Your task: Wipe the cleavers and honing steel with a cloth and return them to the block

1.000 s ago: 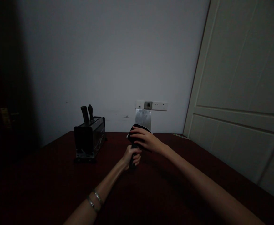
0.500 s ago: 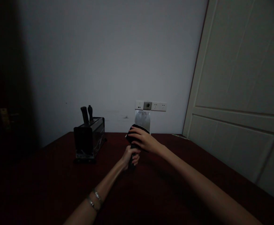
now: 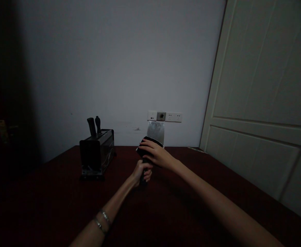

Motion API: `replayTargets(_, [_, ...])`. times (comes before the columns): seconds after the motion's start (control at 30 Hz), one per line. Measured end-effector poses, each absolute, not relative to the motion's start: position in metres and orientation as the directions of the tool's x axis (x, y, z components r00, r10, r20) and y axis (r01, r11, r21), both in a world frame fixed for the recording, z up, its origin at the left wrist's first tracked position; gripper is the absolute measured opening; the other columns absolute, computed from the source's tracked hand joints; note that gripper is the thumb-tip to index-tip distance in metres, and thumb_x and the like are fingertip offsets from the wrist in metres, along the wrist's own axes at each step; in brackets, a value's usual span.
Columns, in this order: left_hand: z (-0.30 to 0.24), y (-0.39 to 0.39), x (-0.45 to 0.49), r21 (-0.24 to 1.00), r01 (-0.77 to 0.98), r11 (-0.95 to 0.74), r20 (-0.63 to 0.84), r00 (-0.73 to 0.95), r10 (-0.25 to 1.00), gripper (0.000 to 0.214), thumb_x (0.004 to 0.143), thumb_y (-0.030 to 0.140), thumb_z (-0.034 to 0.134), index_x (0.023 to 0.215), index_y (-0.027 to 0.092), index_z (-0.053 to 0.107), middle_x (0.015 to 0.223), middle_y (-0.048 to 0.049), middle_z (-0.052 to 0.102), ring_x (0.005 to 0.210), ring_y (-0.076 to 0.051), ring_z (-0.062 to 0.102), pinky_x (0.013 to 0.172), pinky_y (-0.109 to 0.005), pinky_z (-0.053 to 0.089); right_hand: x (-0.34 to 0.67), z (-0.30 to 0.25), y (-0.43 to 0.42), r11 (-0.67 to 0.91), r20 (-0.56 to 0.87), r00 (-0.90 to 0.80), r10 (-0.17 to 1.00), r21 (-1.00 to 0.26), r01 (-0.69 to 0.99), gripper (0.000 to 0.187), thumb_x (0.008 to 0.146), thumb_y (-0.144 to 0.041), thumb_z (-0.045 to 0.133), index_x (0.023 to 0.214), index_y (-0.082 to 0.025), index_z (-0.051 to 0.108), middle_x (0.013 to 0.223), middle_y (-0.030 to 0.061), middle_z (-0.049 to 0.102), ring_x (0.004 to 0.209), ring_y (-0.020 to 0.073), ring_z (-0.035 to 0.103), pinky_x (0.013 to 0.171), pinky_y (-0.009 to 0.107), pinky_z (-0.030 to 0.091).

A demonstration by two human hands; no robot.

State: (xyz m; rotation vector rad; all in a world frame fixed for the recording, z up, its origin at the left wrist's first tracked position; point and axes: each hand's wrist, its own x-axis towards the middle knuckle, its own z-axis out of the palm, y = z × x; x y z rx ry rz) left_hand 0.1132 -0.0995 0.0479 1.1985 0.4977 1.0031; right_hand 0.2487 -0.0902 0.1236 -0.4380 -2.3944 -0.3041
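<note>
In the middle of the head view, a cleaver (image 3: 156, 130) is held up with its broad silver blade pointing away from me. My left hand (image 3: 141, 170) is closed round its black handle, low on the knife. My right hand (image 3: 157, 154) lies over the lower part of the blade, its fingers bent round a black cloth (image 3: 140, 151) pressed against the metal. Cloth and fingers hide the lower blade. Light is dim, so the cloth's far side cannot be made out.
On the dark red table (image 3: 63, 206) a black knife block (image 3: 97, 152) stands to the left, with two black handles (image 3: 91, 127) sticking up. Behind the table runs a pale wall with sockets (image 3: 173, 117). A white panelled door (image 3: 256, 137) borders the right side.
The view has shifted slightly, so everything sits a little further left. Both hands keep the same hold on the cleaver and cloth, with barely any movement between them.
</note>
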Motion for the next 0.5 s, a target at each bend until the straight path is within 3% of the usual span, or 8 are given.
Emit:
replayTargets(0.2, [0.052,-0.101,0.112,0.914,-0.397,0.081,0.162,0.541,0.825,0.017,0.061,0.021,0.056,0.055,0.018,0.041,0.031,0.0093,0.03,0.023,-0.006,0.025,0.026,-0.019,0.025,0.258,0.132,-0.094,0.925,0.6,-0.769,0.222,0.12,0.361,0.041,0.084,-0.016,0.051,0.125,-0.02,0.046,0.131,0.01,0.046,0.129,0.0194,0.029,0.103,0.043,0.033])
replayTargets(0.5, [0.047,-0.095,0.111,0.939,-0.341,0.035,0.148,0.495,0.856,0.02,0.06,0.023,0.055,0.048,0.018,0.04,0.031,0.0083,0.029,0.023,-0.006,0.026,0.025,-0.019,0.026,0.243,0.125,-0.088,0.901,0.634,-0.754,0.173,0.207,0.38,0.031,0.086,-0.02,0.05,0.116,-0.014,0.055,0.12,0.0131,0.055,0.127,0.0214,0.034,0.101,0.042,0.036])
